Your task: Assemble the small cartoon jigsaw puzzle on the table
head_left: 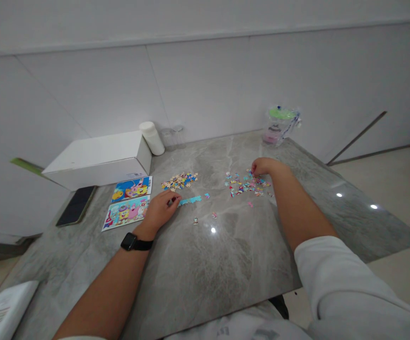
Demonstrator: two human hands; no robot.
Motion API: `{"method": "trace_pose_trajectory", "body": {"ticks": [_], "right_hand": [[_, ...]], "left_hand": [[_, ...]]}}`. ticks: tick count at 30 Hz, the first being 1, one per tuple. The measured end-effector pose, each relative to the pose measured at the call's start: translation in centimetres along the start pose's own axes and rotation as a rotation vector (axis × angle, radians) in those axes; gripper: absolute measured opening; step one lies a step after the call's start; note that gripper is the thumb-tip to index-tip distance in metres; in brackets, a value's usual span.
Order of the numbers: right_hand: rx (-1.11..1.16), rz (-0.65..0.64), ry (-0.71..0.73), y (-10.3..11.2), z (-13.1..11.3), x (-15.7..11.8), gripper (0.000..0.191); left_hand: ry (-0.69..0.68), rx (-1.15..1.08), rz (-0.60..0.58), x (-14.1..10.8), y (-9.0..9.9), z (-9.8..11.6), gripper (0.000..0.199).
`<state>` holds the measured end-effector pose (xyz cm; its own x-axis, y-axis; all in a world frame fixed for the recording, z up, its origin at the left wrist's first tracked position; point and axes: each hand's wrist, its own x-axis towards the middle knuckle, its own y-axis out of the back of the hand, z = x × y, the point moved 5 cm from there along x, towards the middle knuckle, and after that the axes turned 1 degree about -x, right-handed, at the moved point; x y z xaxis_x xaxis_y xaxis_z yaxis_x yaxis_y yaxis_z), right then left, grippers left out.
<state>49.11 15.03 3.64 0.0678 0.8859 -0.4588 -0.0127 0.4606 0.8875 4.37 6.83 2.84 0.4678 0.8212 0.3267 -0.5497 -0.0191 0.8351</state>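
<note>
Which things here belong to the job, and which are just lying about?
Apparently in the job: blue puzzle strip at the left hand; right puzzle pile at the right hand; left puzzle pile; picture cards.

Apparently lying about: phone; white box; white bottle; bagged tub.

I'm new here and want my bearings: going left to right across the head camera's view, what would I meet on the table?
White item in the lower corner → dark phone → lower picture card → left hand → blue puzzle strip → scattered puzzle pile → bagged container with green lid.
</note>
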Motion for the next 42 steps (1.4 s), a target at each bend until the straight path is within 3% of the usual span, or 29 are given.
{"method": "trace_pose_trajectory", "body": {"ticks": [3,6,11,20,27,38,42], "right_hand": [[0.027,0.006,0.0,0.1,0.7,0.1,0.027],[0.045,0.1,-0.037,0.5,1.1,0.4,0.029],[0.047,0.16,-0.039,0.3,0.1,0.9,0.028],[0.11,0.117,0.011,0.2,0.5,0.9,0.027],[0.231,0.119,0.022,-0.4,0.6,1.5,0.043],[0.292,0.176,0.064,-0.7,1.5,2.7,0.036],[0.297,0.144,0.084,-0.9,1.5,2.6,0.029]], "left_hand": [[0.001,-0.012,-0.003,0.0,0.0,0.0,0.027],[-0.005,-0.013,-0.009,0.0,0.0,-0.1,0.027],[0.001,-0.012,-0.017,0.0,-0.1,-0.2,0.025],[-0.005,-0.012,-0.024,0.1,0.0,-0.1,0.026],[-0.005,-0.022,-0.021,0.0,-0.1,-0.3,0.024],[-0.002,-0.007,-0.047,0.1,0.0,-0.1,0.025],[-0.002,-0.012,-0.044,0.1,-0.2,-0.3,0.025]]}}
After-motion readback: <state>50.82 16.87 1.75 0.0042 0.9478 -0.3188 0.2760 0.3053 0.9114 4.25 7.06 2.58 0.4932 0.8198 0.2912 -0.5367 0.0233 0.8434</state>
